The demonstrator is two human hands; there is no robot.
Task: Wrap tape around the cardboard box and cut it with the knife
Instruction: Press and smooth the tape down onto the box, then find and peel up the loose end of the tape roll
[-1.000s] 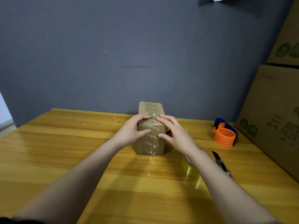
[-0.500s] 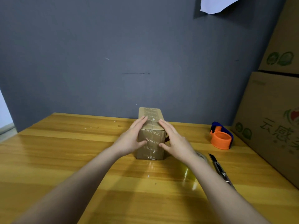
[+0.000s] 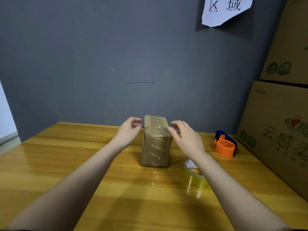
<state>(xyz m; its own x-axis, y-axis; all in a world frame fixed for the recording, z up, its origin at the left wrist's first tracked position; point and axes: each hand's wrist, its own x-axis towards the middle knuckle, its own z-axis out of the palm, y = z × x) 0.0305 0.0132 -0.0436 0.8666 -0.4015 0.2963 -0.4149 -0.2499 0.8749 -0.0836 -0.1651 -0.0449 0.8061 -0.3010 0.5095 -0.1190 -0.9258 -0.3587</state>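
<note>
A small brown cardboard box (image 3: 156, 147), shiny with tape, stands on the wooden table (image 3: 50, 164) with its long side pointing away from me. My left hand (image 3: 129, 131) hovers beside its left top edge, fingers curled and apart, holding nothing. My right hand (image 3: 185, 137) hovers at the right top edge, open too. A roll of clear yellowish tape (image 3: 194, 175) lies on the table, partly under my right forearm. The knife is hidden from view.
An orange and blue tape dispenser (image 3: 225, 146) sits at the back right. Large stacked cardboard cartons (image 3: 281, 130) line the right side. A grey wall with a paper sign (image 3: 225, 9) stands behind the table.
Both hands have lifted off the box and moved apart to its sides. The camera has tilted up, and the knife beside my right forearm is no longer seen.
</note>
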